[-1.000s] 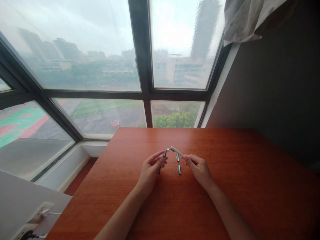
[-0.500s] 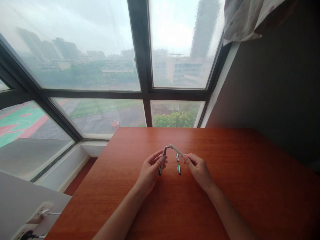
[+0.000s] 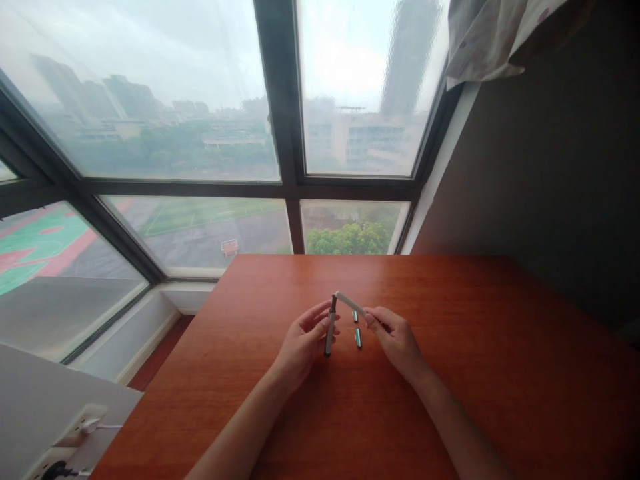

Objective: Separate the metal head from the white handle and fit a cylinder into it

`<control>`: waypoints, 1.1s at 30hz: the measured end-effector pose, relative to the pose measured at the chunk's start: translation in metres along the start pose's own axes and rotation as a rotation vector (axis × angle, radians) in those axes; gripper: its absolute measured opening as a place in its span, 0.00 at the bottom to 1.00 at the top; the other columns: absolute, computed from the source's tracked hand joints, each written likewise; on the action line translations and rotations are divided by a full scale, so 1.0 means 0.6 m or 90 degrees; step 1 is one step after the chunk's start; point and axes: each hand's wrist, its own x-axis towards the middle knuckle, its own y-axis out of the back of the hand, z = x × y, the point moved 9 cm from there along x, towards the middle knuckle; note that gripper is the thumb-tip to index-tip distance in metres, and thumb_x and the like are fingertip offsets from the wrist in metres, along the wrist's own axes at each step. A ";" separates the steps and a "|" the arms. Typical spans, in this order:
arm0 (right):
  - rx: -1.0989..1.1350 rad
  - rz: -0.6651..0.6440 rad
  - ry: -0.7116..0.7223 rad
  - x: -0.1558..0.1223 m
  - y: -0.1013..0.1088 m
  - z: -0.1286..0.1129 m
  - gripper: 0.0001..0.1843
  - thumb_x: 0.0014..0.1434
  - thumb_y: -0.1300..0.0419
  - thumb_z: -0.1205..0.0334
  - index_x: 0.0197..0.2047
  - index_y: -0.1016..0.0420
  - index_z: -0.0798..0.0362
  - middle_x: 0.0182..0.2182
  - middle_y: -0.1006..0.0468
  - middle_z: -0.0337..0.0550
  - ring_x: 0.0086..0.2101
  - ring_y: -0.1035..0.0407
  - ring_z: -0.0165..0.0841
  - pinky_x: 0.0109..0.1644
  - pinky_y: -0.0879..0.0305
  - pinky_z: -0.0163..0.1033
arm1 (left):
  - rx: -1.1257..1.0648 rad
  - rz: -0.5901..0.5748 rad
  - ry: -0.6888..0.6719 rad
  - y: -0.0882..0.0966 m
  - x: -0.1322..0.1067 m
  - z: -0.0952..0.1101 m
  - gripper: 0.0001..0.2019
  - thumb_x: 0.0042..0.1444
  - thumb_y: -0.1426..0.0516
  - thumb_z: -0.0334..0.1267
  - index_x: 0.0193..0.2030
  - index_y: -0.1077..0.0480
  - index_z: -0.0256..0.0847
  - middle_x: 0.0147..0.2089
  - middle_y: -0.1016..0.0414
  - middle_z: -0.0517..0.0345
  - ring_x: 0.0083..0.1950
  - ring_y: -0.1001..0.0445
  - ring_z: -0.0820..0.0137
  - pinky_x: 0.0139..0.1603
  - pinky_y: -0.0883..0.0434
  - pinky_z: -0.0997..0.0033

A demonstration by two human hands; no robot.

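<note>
My left hand [image 3: 306, 337] is closed around a slim grey rod [image 3: 329, 337] with a dark lower end, held nearly upright. A narrow metallic neck stands at its top. Between thumb and fingers, my right hand [image 3: 397, 337] pinches the lower end of a pale slim bar [image 3: 350, 303]. The bar slants up to the left and meets the neck at a peak; whether the two are joined is too small to tell. Below and behind the bar, two small dark green, shiny stick-shaped pieces lie on the table, a nearer one [image 3: 358, 338] and a farther one [image 3: 355, 317].
Both hands are above a reddish-brown wooden table [image 3: 480, 360]. Framed windows [image 3: 295, 190] rise beyond its far edge. At the lower left, a white wall socket [image 3: 83, 427] has plugs and a cable. A pale cloth [image 3: 493, 40] hangs at the upper right.
The grey rod has shifted slightly right and turned more upright. The pale bar's upper end has moved left and a little lower, now partly covering the farther green piece. Both hands keep their hold.
</note>
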 end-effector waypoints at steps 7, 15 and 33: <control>0.002 0.017 -0.004 0.001 0.005 0.006 0.17 0.63 0.48 0.53 0.41 0.22 0.54 0.28 0.28 0.41 0.30 0.34 0.32 0.34 0.40 0.34 | -0.011 -0.034 0.011 -0.010 -0.004 0.000 0.23 0.50 0.35 0.34 0.55 0.30 0.44 0.43 0.23 0.50 0.38 0.26 0.71 0.42 0.32 0.71; -0.036 0.049 -0.029 0.003 0.013 0.017 0.19 0.63 0.48 0.51 0.41 0.21 0.54 0.27 0.28 0.41 0.31 0.33 0.34 0.35 0.39 0.35 | 0.029 0.019 -0.010 0.005 -0.001 0.000 0.24 0.48 0.35 0.37 0.53 0.29 0.43 0.43 0.23 0.50 0.38 0.25 0.68 0.43 0.30 0.69; 0.028 0.054 -0.056 0.002 0.018 0.020 0.20 0.62 0.47 0.50 0.41 0.22 0.56 0.27 0.28 0.41 0.30 0.34 0.33 0.35 0.39 0.35 | 0.125 0.060 -0.105 0.017 0.004 0.022 0.19 0.46 0.34 0.35 0.47 0.25 0.41 0.41 0.20 0.49 0.39 0.23 0.65 0.45 0.29 0.66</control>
